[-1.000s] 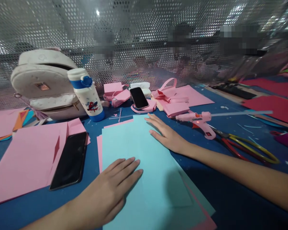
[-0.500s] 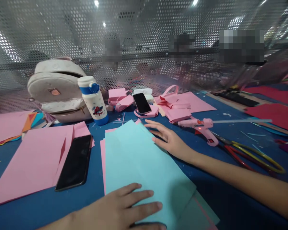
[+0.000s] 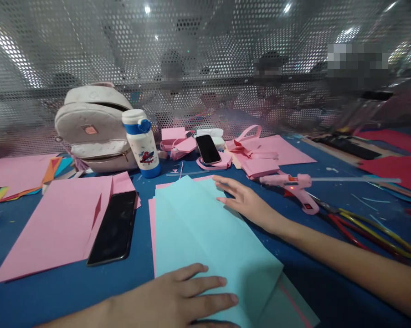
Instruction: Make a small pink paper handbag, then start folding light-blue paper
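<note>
A light blue sheet of paper [image 3: 205, 228] with a slanting crease lies in front of me, on top of other blue and pink sheets. My left hand [image 3: 181, 296] rests flat on its near part, fingers spread and holding nothing. At the far right edge of the sheet, my right hand [image 3: 246, 200] touches the paper with its fingers loosely stretched. Pink sheets [image 3: 152, 228] peek out along the left side of the stack. To the left, a black phone [image 3: 115, 228] lies on pink paper [image 3: 58, 223].
A pink glue gun [image 3: 294, 184] and scissors [image 3: 366, 228] lie right of my right hand. Behind the stack are a bottle [image 3: 142, 146], a backpack [image 3: 92, 127], a second phone [image 3: 208, 149] and pink paper pieces [image 3: 260, 164]. A perforated metal screen [image 3: 205, 50] borders the blue table.
The whole view has shifted slightly, so things appear a little farther right. The top blue sheet lies a bit flatter at its far corner. Both hands stay on the paper.
</note>
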`<control>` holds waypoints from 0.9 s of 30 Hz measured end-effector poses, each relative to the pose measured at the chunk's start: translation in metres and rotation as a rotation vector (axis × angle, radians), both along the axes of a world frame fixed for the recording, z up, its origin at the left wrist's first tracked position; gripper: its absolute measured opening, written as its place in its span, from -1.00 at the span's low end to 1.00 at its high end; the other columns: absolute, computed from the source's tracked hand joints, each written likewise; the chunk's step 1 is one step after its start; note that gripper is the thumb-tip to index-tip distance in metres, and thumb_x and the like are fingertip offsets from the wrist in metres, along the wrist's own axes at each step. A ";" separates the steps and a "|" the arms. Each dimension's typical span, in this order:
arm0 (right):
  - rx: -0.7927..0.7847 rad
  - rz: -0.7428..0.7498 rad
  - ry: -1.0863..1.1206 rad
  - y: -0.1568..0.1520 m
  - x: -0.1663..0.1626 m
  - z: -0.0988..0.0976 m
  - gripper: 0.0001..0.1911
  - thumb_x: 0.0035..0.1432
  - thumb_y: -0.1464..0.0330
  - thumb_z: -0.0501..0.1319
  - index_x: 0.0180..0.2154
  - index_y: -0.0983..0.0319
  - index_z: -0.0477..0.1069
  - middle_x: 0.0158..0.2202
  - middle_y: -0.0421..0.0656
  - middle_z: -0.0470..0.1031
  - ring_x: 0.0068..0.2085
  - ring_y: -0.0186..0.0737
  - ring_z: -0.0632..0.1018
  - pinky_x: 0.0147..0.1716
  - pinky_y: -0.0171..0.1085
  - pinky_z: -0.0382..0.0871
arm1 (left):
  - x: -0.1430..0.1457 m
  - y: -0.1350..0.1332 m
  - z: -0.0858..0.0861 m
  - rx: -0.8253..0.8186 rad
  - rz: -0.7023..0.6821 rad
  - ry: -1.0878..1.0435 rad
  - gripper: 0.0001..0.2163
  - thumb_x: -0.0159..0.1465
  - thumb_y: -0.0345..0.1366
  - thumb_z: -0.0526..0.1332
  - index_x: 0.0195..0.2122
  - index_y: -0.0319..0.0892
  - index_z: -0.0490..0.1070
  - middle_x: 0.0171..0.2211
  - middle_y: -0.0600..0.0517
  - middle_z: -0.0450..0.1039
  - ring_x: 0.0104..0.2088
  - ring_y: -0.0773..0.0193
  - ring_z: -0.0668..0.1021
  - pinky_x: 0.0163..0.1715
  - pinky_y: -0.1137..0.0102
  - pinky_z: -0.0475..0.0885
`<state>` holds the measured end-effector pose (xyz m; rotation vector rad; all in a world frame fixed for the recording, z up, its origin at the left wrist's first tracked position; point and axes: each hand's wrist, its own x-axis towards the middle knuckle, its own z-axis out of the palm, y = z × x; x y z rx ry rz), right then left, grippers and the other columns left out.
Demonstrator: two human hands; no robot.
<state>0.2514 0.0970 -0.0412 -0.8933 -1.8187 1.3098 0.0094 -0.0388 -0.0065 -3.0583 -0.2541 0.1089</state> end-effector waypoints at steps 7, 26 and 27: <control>-0.306 0.099 -0.127 -0.008 -0.002 0.013 -0.36 0.18 0.13 0.32 0.23 0.20 0.30 0.03 0.02 0.56 -0.17 -0.16 0.62 -0.37 -0.32 0.48 | 0.001 -0.002 0.004 -0.065 0.016 0.000 -0.57 0.54 -0.23 -0.21 0.34 -0.09 0.20 0.36 0.03 0.17 0.34 0.10 0.29 0.26 0.16 0.34; -0.181 0.603 -0.751 0.013 0.030 0.038 -0.58 0.25 0.01 0.18 -0.30 0.27 0.33 -0.58 -0.38 0.06 -0.56 -0.43 0.07 -0.58 -0.38 -0.05 | -0.011 -0.013 -0.027 0.070 0.094 -0.468 -0.70 0.47 -0.43 0.02 0.11 -0.33 0.45 0.12 -0.13 0.49 0.09 0.09 0.56 0.15 0.20 0.47; -0.171 0.614 -0.766 0.013 0.030 0.039 -0.57 0.26 0.00 0.17 -0.33 0.26 0.32 -0.58 -0.38 0.06 -0.55 -0.43 0.07 -0.57 -0.38 -0.04 | -0.011 -0.013 -0.028 0.071 0.102 -0.469 -0.70 0.47 -0.43 0.02 0.11 -0.33 0.45 0.12 -0.12 0.50 0.08 0.08 0.57 0.12 0.20 0.50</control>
